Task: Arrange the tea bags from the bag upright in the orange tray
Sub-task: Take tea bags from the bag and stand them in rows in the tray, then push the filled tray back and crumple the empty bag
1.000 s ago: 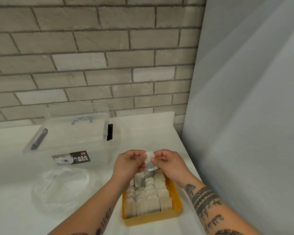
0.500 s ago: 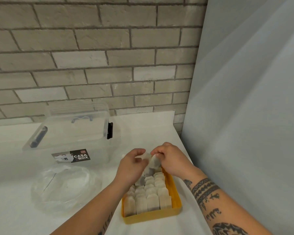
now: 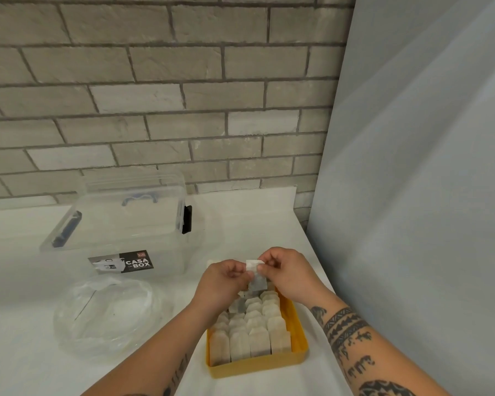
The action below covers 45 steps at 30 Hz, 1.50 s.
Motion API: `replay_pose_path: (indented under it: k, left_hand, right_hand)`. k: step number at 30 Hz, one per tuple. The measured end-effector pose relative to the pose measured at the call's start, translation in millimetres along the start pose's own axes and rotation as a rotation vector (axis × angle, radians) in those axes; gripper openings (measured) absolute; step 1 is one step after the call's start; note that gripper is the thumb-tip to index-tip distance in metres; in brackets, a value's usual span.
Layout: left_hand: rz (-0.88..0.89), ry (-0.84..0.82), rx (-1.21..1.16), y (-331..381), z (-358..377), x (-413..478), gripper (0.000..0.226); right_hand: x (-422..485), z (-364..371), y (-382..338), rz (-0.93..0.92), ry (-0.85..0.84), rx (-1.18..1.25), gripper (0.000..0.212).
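Pinching tea bag (image 3: pixel 255 278) by top edge, fingertips of left hand (image 3: pixel 222 277) and right hand (image 3: pixel 286 271), above far end of orange tray (image 3: pixel 299 338). Straighten first, then lower upright behind standing rows (packed tight), without toppling neighbours.

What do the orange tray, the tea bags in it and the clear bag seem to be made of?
The orange tray looks like rigid moulded plastic, matte, with smooth even walls. The tea bags seem thin filter paper: off-white, faintly see-through. The clear bag is probably soft plastic film: transparent, crumpled, with pale highlights.
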<state>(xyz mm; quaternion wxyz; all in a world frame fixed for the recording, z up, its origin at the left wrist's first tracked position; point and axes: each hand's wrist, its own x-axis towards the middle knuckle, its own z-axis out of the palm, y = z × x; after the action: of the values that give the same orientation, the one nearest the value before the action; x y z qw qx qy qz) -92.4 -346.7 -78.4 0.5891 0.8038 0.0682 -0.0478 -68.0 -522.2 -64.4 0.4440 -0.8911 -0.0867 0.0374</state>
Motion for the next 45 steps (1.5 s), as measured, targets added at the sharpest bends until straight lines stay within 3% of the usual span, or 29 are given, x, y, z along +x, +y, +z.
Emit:
replay_pose_path:
  k: [7, 14, 19, 25, 29, 32, 35, 45]
  left_hand:
    - [0.119, 0.22, 0.352, -20, -7, 3, 0.01]
    - [0.101, 0.29, 0.498, -48, -14, -1, 0.027]
    - [-0.013, 0.285, 0.507, -58, -18, -7, 0.026]
    - [-0.032, 0.295, 0.434, -61, -18, -11, 0.02]
    - [-0.025, 0.328, 0.376, -61, -18, -16, 0.021]
    - [-0.047, 0.343, 0.314, -64, -18, -20, 0.02]
    - [-0.096, 0.329, 0.295, -68, -18, -21, 0.018]
    - [-0.093, 0.391, 0.263, -68, -19, -6, 0.018]
  right_hand:
    - [2, 21, 18, 0.089, -0.056, -0.144, 0.001]
    - [0, 44, 28, 0.131, 0.053, -0.224, 0.01]
    - [-6, 49, 27, 0.073, 0.115, -0.365, 0.016]
    - [-14, 38, 38, 0.031, 0.24, -0.31, 0.022]
    - [-21, 29, 50, 0.138, 0.302, -0.287, 0.031]
    - [-28, 26, 56, 0.296, 0.218, -0.129, 0.042]
    - [-33, 32, 57, 0.316, 0.095, -0.09, 0.031]
    - [-13, 40, 59, 0.309, 0.141, -0.041, 0.03]
